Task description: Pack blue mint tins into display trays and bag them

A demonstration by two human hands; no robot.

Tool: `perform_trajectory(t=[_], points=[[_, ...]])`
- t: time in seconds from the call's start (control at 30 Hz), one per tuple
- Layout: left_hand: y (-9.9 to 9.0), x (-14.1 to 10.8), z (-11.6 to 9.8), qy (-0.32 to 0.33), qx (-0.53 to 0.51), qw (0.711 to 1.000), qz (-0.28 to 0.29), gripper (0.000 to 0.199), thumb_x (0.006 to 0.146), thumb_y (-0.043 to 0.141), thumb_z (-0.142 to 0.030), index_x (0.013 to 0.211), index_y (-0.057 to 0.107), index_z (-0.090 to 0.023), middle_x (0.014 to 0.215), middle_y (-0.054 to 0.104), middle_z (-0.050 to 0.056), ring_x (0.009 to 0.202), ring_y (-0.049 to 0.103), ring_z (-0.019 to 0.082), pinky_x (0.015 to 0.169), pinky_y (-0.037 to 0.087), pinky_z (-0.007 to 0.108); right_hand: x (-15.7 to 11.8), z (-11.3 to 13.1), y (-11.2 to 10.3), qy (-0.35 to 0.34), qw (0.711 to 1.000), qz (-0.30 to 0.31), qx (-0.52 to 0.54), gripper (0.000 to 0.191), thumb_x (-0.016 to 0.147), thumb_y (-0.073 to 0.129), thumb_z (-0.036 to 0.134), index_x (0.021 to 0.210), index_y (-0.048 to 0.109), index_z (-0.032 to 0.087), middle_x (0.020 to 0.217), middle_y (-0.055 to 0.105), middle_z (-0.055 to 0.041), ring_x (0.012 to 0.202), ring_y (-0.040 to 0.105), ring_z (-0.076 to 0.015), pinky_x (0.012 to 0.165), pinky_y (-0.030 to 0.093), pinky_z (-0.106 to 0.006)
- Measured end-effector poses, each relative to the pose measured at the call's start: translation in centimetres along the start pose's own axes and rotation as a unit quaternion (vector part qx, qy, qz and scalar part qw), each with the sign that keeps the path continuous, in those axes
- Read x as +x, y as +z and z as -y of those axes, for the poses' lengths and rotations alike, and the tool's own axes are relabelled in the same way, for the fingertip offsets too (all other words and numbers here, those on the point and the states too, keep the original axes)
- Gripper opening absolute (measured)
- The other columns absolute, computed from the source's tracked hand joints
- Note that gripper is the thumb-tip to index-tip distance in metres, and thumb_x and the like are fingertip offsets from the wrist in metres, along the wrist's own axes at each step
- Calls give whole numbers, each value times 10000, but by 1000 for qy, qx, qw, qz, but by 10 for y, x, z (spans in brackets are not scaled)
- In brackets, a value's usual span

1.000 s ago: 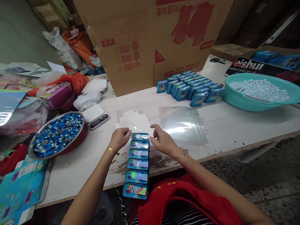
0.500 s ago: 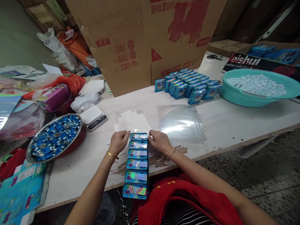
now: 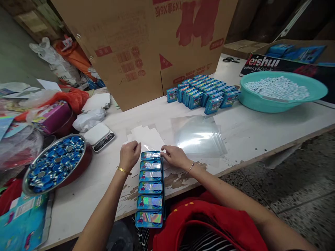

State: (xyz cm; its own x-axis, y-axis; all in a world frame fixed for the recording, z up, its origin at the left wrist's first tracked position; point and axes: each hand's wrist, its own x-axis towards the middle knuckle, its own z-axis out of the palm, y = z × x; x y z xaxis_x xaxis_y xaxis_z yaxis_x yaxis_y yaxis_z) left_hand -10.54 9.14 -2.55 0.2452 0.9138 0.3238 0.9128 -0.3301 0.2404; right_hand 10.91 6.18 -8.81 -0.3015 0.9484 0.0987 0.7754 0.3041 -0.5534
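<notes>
A column of several blue tins (image 3: 150, 187) with shiny labels runs from the white table over its front edge. My left hand (image 3: 129, 155), with a gold bracelet, is closed just left of the top tin; whether anything is pinched in it is too small to tell. My right hand (image 3: 176, 157) is at the top tin's right corner, thumb and forefinger slightly apart with nothing visible between them. Behind the tins lie white cards (image 3: 148, 136). Clear plastic sheets (image 3: 197, 134) lie to the right of the cards.
Blue boxes (image 3: 196, 100) stand in rows before a large carton (image 3: 136, 52). A turquoise basin (image 3: 269, 103) of white pieces is at right. At left are a scale (image 3: 99, 136), a bowl (image 3: 87, 155) of blue-and-silver caps, and bags (image 3: 90, 120).
The view has shifted slightly. My left hand has drawn back from the top tin's left corner. My right thumb and forefinger have parted a little.
</notes>
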Motion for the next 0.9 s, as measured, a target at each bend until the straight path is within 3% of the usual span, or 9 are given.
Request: perform_trajectory(t=[0.13,0.27,0.4,0.53,0.63,0.73,0.8,0.83,0.9], points=[[1,17,-8,41,29,997,-65,356,887,445,-282,548,369,-204,527,434,-15,545,401,143,612,257,294,3,-4,2,14,1000,-17,6,361,895,505,477,1091,578,183,896,680,-48,802,612,-172,670,376,-257],[-2,41,-21,82,41,991,-93,341,893,448,-276,567,378,-205,556,461,-2,591,434,155,643,272,303,18,3,4,52,995,-81,2,504,865,502,552,1188,525,167,1018,649,-78,859,599,-202,702,410,-280],[-5,49,-22,100,40,988,-109,334,896,448,-277,576,382,-206,558,457,-5,593,428,156,643,276,306,32,8,2,41,988,-151,-15,490,879,498,468,1263,470,166,1145,579,-102,971,541,-231,752,426,-308],[3,41,-6,118,12,991,-68,317,895,449,-277,588,417,-203,569,466,-8,595,423,150,649,297,301,41,3,-3,20,982,-176,-62,265,929,433,303,1115,581,186,1116,573,-104,981,480,-238,794,388,-340],[13,29,8,111,-27,993,-7,320,885,458,-298,580,453,-201,573,480,-4,605,429,149,647,315,297,45,0,0,-24,977,-180,-115,224,929,428,233,1009,636,204,1139,583,-93,1053,430,-258,869,324,-390],[19,7,18,31,-127,990,50,300,865,486,-379,632,536,-195,628,541,6,620,464,142,635,352,279,49,1,10,-92,972,-159,-148,249,902,433,135,995,655,201,1201,575,-83,1121,387,-262,912,271,-405],[16,-15,19,-82,-226,968,64,299,836,515,-466,785,609,-187,745,611,24,671,520,146,643,395,268,50,1,16,-107,975,-121,-152,243,885,448,111,926,675,190,1120,611,-86,1059,418,-252,870,285,-393],[13,-29,18,-155,-279,946,62,362,821,514,-522,865,624,-179,799,633,37,697,547,153,644,415,267,51,0,18,-104,978,-105,-150,234,880,459,114,885,682,186,1070,625,-88,1020,434,-248,844,294,-388],[4,-58,11,-308,-380,869,78,547,792,470,-645,961,636,-152,854,658,67,728,591,176,633,449,278,51,-3,22,-83,984,-86,-134,227,884,473,141,836,691,184,1005,637,-89,973,453,-243,809,308,-379]])
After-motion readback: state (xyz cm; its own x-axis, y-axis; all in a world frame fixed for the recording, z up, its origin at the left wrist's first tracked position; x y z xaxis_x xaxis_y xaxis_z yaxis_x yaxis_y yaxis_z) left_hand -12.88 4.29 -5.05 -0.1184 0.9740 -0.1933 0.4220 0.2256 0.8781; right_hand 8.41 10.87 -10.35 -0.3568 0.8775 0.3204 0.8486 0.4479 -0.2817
